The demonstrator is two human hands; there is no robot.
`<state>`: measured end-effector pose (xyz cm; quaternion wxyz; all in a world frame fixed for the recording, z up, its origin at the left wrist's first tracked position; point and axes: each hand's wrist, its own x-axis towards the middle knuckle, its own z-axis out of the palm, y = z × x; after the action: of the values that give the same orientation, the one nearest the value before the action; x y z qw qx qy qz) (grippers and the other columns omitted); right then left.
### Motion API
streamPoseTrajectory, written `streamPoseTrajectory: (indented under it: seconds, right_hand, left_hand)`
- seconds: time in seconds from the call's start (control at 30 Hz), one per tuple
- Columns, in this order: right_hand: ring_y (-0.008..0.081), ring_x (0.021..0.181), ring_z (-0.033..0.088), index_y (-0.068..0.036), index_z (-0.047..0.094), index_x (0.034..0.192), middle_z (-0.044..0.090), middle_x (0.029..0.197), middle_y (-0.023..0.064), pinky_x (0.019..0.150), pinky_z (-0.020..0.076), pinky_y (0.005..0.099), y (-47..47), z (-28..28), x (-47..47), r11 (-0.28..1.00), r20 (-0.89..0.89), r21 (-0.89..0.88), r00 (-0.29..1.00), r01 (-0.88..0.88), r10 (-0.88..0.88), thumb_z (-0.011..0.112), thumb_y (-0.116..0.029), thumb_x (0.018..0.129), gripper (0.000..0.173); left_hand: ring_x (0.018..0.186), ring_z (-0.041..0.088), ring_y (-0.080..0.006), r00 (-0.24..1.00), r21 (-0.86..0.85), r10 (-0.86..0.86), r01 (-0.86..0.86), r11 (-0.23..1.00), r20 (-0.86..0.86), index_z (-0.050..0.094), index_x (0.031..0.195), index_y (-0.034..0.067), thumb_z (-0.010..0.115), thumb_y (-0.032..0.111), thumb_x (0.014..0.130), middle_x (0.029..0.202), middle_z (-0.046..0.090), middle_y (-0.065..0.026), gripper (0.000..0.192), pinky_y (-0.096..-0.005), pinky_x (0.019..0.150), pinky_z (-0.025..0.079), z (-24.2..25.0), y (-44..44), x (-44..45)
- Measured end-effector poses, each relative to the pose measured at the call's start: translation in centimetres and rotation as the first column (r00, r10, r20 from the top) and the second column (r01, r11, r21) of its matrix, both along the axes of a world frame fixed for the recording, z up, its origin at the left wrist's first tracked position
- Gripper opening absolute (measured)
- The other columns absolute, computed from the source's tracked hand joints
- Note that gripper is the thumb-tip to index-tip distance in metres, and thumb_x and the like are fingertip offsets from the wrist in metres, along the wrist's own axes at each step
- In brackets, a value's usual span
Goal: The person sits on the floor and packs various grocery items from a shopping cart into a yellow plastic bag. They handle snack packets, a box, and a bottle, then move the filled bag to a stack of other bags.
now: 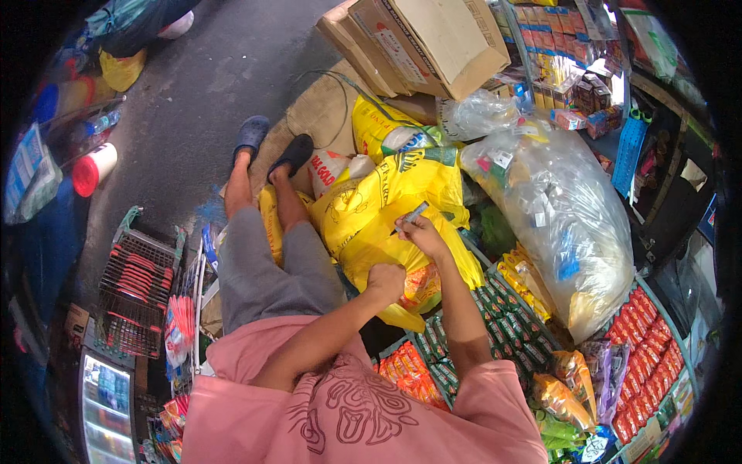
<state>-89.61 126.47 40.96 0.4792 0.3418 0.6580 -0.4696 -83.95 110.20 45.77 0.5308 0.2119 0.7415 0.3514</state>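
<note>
A grey marker pen (416, 213) is held in my right hand (422, 235), its dark tip pointing down and left over a large yellow plastic bag (377, 240). My left hand (385, 281) is closed on the near edge of the yellow bag, close to orange printed packets (421, 285) that show at its opening. The bag bears printed writing and a drawing. Behind it stands another yellow bag (371, 130), and a white sack with red print (330, 171) lies near my feet.
Cardboard boxes (429, 46) stand at the top on a flattened cardboard sheet (319, 110). A big clear bag (568, 226) bulges at the right. Racks of green sachets (510, 325) and red packets (649, 359) lie near. Wire baskets (136, 284) stand at the left.
</note>
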Motion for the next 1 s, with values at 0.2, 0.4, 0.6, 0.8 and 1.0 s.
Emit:
streamPoseTrajectory:
  seconds: [0.2, 0.4, 0.6, 0.8, 1.0]
  right_hand:
    - [0.0194, 0.086, 0.067, -0.002, 0.071, 0.098, 0.072, 0.093, 0.0081, 0.082, 0.0520, 0.0321, -1.0, -0.6, -0.7, 0.919, -0.050, 0.034, 0.918, -0.392, 0.394, 0.069, -0.015, 0.084, 0.020]
    - [0.0186, 0.080, 0.067, -0.001, 0.072, 0.094, 0.072, 0.086, 0.0089, 0.076, 0.0536, 0.0314, -2.4, -3.6, -0.8, 0.881, 0.000, -0.078, 0.884, -0.466, 0.468, 0.073, -0.013, 0.073, 0.023]
    - [0.0154, 0.062, 0.062, 0.001, 0.064, 0.089, 0.066, 0.073, 0.0084, 0.057, 0.0513, 0.0288, -2.0, -2.3, -0.7, 0.920, 0.089, -0.090, 0.917, -0.382, 0.389, 0.072, -0.006, 0.075, 0.017]
    - [0.0147, 0.056, 0.060, 0.000, 0.062, 0.086, 0.064, 0.068, 0.0075, 0.050, 0.0504, 0.0289, -1.9, -1.5, -0.8, 0.891, 0.065, -0.027, 0.889, -0.453, 0.454, 0.074, -0.006, 0.076, 0.017]
    - [0.0156, 0.056, 0.062, 0.000, 0.064, 0.084, 0.064, 0.066, 0.0071, 0.052, 0.0503, 0.0298, -1.6, -1.8, -0.2, 0.888, 0.059, -0.017, 0.886, -0.460, 0.460, 0.076, -0.009, 0.073, 0.019]
  left_hand:
    - [0.075, 0.074, -0.0264, 0.989, -0.076, 0.012, -0.023, 0.997, -0.145, 0.073, 0.089, 0.008, 0.062, 0.014, 0.082, 0.082, 0.074, -0.0115, 0.015, -0.0387, 0.061, 0.058, 1.1, 0.9, 1.3]
    - [0.072, 0.074, -0.0243, 0.992, -0.056, 0.024, -0.031, 0.998, -0.124, 0.075, 0.086, 0.009, 0.062, 0.014, 0.082, 0.080, 0.074, -0.0098, 0.015, -0.0376, 0.059, 0.057, 1.4, 1.4, 2.0]
    - [0.073, 0.074, -0.0177, 0.988, -0.092, -0.030, 0.016, 0.996, -0.153, 0.079, 0.086, 0.018, 0.064, 0.014, 0.083, 0.081, 0.075, 0.0006, 0.015, -0.0354, 0.055, 0.055, 1.2, 1.8, 2.4]
    - [0.075, 0.074, -0.0186, 0.983, -0.081, -0.065, 0.052, 0.995, -0.174, 0.079, 0.086, 0.018, 0.064, 0.015, 0.083, 0.083, 0.076, 0.0004, 0.015, -0.0356, 0.056, 0.055, 1.3, 2.0, 2.4]
    - [0.077, 0.074, -0.0185, 0.982, -0.098, -0.081, 0.064, 0.993, -0.173, 0.079, 0.087, 0.018, 0.065, 0.015, 0.083, 0.082, 0.075, 0.0012, 0.015, -0.0352, 0.056, 0.055, 1.4, 2.1, 2.5]
